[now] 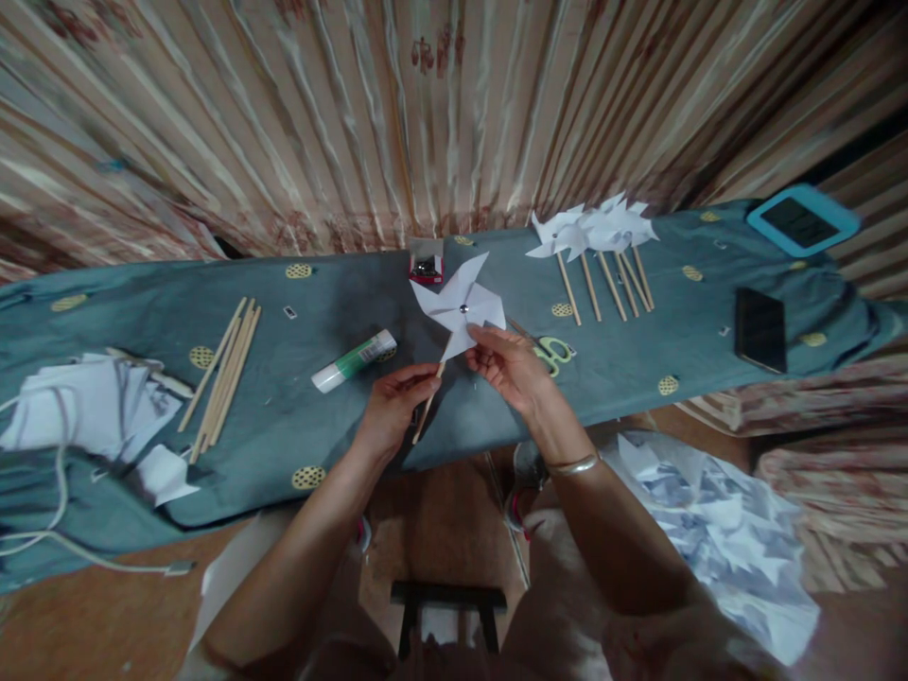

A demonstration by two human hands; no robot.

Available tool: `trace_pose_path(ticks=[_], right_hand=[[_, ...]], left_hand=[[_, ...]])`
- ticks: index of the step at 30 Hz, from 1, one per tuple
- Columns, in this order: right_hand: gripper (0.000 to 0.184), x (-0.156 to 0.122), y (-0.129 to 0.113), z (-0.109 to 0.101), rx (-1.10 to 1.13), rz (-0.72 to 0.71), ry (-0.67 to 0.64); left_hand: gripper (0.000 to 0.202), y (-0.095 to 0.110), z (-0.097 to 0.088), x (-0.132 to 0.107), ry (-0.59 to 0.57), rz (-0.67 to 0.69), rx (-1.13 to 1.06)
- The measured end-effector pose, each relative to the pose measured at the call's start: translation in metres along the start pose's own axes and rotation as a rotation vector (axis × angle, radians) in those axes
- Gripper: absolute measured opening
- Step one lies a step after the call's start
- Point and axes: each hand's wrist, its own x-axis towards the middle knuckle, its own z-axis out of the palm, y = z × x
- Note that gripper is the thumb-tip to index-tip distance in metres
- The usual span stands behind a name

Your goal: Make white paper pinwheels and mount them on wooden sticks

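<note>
A white paper pinwheel (454, 307) with a shiny pin at its centre is held up over the table in front of me. My left hand (397, 402) pinches its wooden stick (424, 421) just below the paper. My right hand (507, 364) has its thumb and fingers closed on a lower blade of the pinwheel. Behind the pinwheel stands a small open red box (427, 267) with dark, shiny bits inside. Green-handled scissors (554, 354) lie by my right hand, partly hidden by it. To the left rests a green and white glue stick (355, 361).
Several wooden sticks (228, 378) and a stack of white paper (85, 402) lie on the left, near a white cable (62, 492). Finished pinwheels (596, 232) lie at the back right, with a phone (760, 331) and blue-framed clock (803, 220) beyond. A bag of paper scraps (730, 530) stands below.
</note>
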Motion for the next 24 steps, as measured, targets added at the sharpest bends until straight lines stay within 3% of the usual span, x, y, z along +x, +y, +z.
trace_pose_path(ticks=[9,14,19,24], right_hand=[[0.035,0.0,0.001,-0.002,-0.099,0.106,-0.042],[0.048,0.008,-0.011,-0.012,-0.246,-0.135,0.098],[0.029,0.016,-0.019,-0.019,-0.295,-0.473,0.243],[0.027,0.02,-0.015,-0.017,-0.225,-0.437,0.137]], left_hand=[[0.035,0.006,-0.004,0.001,0.01,0.02,-0.004],[0.036,0.011,-0.007,0.003,0.053,0.013,-0.046],[0.036,0.01,-0.007,0.001,0.014,-0.028,-0.033],[0.035,0.005,-0.006,0.001,-0.059,-0.039,0.03]])
